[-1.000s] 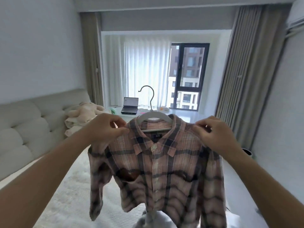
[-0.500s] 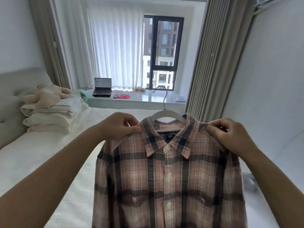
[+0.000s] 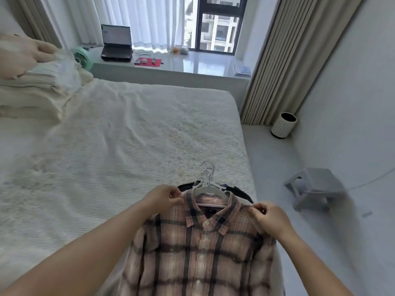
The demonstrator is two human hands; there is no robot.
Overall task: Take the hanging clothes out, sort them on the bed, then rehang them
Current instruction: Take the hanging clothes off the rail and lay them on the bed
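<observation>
The plaid shirt (image 3: pixel 201 251) is hanging on a white hanger (image 3: pixel 210 190) over the near right corner of the bed (image 3: pixel 128 135). The left hand (image 3: pixel 164 198) is pinching the shirt's shoulder beside the collar, and the right hand (image 3: pixel 270 217) is pinching the other shoulder, each grip closed on the fabric. A small dark label inside the collar is showing, too blurred to read. Just behind the hanger, dark garments (image 3: pixel 239 192) on more hangers are lying on the bed's edge. Right of the bed, a grey stool (image 3: pixel 314 189) is standing on the floor, with a ribbed white bin (image 3: pixel 283 124) further back by the curtain (image 3: pixel 284 54). Folded bedding (image 3: pixel 36 90) is sitting at the bed's far left. On the window desk (image 3: pixel 201 63) an open laptop (image 3: pixel 116 44) is standing; its screen text is illegible. Compared with half a second ago, the shirt is lower and closer to the bed, and the view is tilting downward.
</observation>
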